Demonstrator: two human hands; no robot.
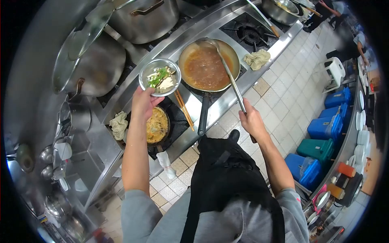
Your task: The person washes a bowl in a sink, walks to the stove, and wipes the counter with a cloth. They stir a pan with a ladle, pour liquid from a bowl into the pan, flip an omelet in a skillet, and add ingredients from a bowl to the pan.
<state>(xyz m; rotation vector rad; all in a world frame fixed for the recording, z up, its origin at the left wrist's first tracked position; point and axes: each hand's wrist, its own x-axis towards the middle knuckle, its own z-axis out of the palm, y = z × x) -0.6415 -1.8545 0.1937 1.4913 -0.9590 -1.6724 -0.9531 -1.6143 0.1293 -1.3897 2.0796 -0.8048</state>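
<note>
My left hand grips the rim of a small metal bowl, tilted slightly, which holds chopped green herbs and pale sliced pieces. Beside the bowl, on the right, a frying pan of reddish-brown sauce sits on a burner, its black handle pointing toward me. My right hand is wrapped around the long handle of a metal ladle, whose head rests in the sauce at the pan's far side. Wooden chopsticks lie between the pan and a smaller pan with yellowish food, below my left hand.
Large steel pots stand at the back left. Crumpled cloths lie on the stove edge and near the smaller pan. An unoccupied burner sits beyond the frying pan. Lidded bins line the right side. Other people stand at the far right.
</note>
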